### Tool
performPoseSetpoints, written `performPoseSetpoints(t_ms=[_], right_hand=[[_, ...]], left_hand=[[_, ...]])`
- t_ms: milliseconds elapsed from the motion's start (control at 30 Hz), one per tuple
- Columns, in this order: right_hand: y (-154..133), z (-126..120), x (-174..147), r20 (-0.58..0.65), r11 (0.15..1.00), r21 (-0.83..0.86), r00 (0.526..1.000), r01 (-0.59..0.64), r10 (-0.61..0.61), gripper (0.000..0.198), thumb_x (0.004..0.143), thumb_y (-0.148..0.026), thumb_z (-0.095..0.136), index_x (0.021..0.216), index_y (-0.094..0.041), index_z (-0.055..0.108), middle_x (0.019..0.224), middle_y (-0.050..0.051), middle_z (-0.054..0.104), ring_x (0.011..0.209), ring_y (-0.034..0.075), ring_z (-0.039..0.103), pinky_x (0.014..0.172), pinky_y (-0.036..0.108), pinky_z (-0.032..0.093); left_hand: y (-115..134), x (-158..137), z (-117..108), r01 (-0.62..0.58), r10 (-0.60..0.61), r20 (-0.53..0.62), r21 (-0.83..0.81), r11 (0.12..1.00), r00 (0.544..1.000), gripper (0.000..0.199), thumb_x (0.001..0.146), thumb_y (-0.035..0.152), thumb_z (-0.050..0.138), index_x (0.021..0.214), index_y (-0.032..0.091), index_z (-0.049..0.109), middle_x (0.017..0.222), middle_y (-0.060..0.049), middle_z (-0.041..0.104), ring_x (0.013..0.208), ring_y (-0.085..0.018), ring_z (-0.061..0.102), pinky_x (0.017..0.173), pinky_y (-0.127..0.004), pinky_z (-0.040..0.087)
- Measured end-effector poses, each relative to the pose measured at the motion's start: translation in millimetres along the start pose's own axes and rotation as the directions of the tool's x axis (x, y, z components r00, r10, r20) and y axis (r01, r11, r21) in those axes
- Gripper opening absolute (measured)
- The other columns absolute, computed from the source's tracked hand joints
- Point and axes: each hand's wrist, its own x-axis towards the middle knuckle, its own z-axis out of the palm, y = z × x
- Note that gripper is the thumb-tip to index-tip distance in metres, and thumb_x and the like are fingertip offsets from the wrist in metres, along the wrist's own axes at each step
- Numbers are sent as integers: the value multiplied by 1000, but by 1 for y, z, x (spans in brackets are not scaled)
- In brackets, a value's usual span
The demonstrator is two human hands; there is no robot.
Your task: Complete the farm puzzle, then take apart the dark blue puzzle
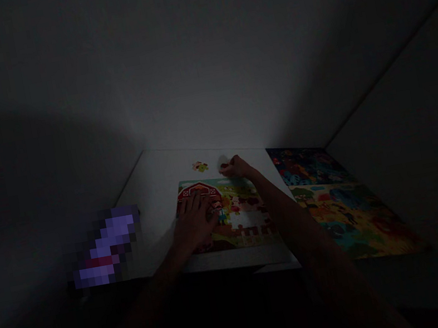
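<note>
A farm-scene jigsaw puzzle (241, 239) with a red barn lies on the white table. White surface shows through a gap in its right middle part. My left hand (195, 222) rests flat on the barn side of the puzzle, fingers stretched out. Just beyond the puzzle's far edge, my right hand (238, 166) is closed in a pinch. A small, dark reddish puzzle piece (224, 167) shows at its fingertips, dim in the low light. Left of that hand, some loose puzzle pieces (200, 166) in pale and green colours lie on the table.
Two colourful picture sheets or puzzles lie at the right, a dark blue one (301, 163) behind a yellow animal scene (351, 220). A blurred-out purple screen-like object (109, 242) is at the left. The table (144, 222) meets a pale wall behind. The scene is very dark.
</note>
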Motion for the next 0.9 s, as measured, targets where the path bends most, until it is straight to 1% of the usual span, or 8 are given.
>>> performPoseSetpoints(t_ms=[133, 233, 333, 433, 500, 633, 767, 900], right_hand=[[3, -7, -20, 0, 997, 81, 1000, -2, 2, 33, 89, -37, 62, 115, -17, 58, 101, 5, 64, 85, 16, 60, 74, 31, 52], [10, -12, -50, 98, 960, 280, 995, -2, -26, 39, 80, -35, 67, 115, -21, 58, 97, 2, 65, 83, 15, 60, 72, 28, 50], [20, -11, -76, 226, 916, 393, 974, -79, -13, 41, 73, -37, 73, 110, -21, 62, 98, 2, 66, 85, 15, 62, 72, 27, 51], [27, -4, -84, 331, 903, 403, 944, -153, 12, 41, 70, -40, 77, 103, -19, 66, 98, 4, 69, 86, 17, 64, 72, 29, 52], [28, 0, -83, 365, 901, 407, 931, -153, -7, 40, 71, -41, 76, 103, -18, 68, 99, 5, 70, 86, 18, 64, 72, 30, 52], [24, 3, -78, 374, 926, 364, 926, -98, -49, 34, 74, -38, 73, 99, -16, 71, 95, 5, 71, 79, 15, 62, 71, 28, 49], [22, 1, -78, 386, 949, 305, 921, -78, -48, 29, 80, -36, 65, 100, -16, 73, 94, 5, 72, 73, 13, 59, 64, 25, 46], [24, 1, -77, 370, 953, 292, 928, -77, -39, 29, 83, -37, 62, 100, -17, 73, 92, 4, 72, 71, 13, 58, 64, 25, 46]], left_hand=[[0, 0, 1, 19, -19, -16, -12, 1000, 1000, 44, 95, 44, 48, 132, 20, 53, 146, -13, 49, 138, -32, 40, 114, -53, 26], [1, 0, 1, 27, -28, -25, -25, 999, 999, 43, 95, 43, 48, 132, 21, 52, 145, -12, 50, 137, -32, 42, 114, -53, 27], [1, 0, -1, 16, -17, -21, -12, 1000, 1000, 42, 96, 43, 46, 131, 20, 53, 145, -12, 51, 137, -32, 42, 114, -53, 29], [2, 1, -3, 21, -21, -5, 13, 1000, 1000, 43, 96, 44, 45, 130, 18, 54, 144, -13, 51, 137, -32, 41, 114, -52, 28], [2, 1, -4, 24, -24, 7, 22, 999, 1000, 43, 97, 43, 45, 131, 17, 53, 145, -13, 51, 138, -32, 40, 115, -52, 27], [2, 1, -4, 26, -27, 18, 11, 1000, 999, 42, 98, 42, 43, 132, 20, 53, 145, -11, 51, 138, -30, 40, 115, -51, 28], [0, 1, -1, 36, -36, -4, -6, 999, 999, 40, 98, 42, 43, 131, 22, 54, 146, -9, 50, 137, -30, 41, 116, -51, 27], [0, 2, -1, 28, -28, 17, -17, 999, 999, 38, 99, 39, 41, 129, 21, 55, 145, -11, 50, 138, -30, 40, 116, -52, 27]])
